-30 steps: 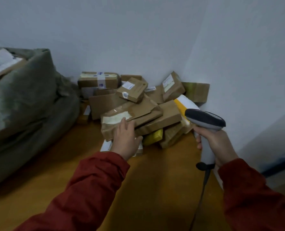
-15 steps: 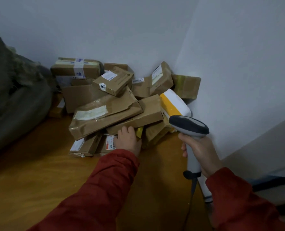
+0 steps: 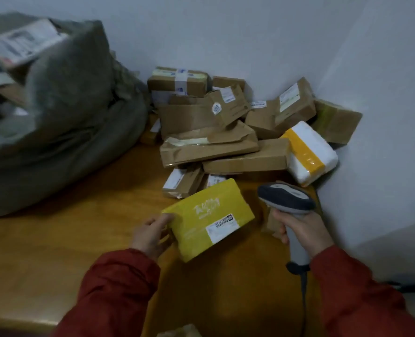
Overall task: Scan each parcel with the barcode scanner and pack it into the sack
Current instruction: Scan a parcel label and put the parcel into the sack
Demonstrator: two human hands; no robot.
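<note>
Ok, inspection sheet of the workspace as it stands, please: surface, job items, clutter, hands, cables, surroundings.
Surface: wooden surface, bare wood near the person.
Job's things: yellow parcel label up; barcode scanner right of it; sack at left holding parcels; parcel pile in the corner.
Clutter: pale thing at bottom edge, unclear.
Hands: left hand grips yellow parcel's end; right hand grips scanner handle.
Cables: scanner cable hangs from the handle.
Surroundings: white walls meet behind the pile.

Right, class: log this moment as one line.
left hand: holds yellow parcel | right hand: grips barcode scanner | sack: at left, parcels inside
</note>
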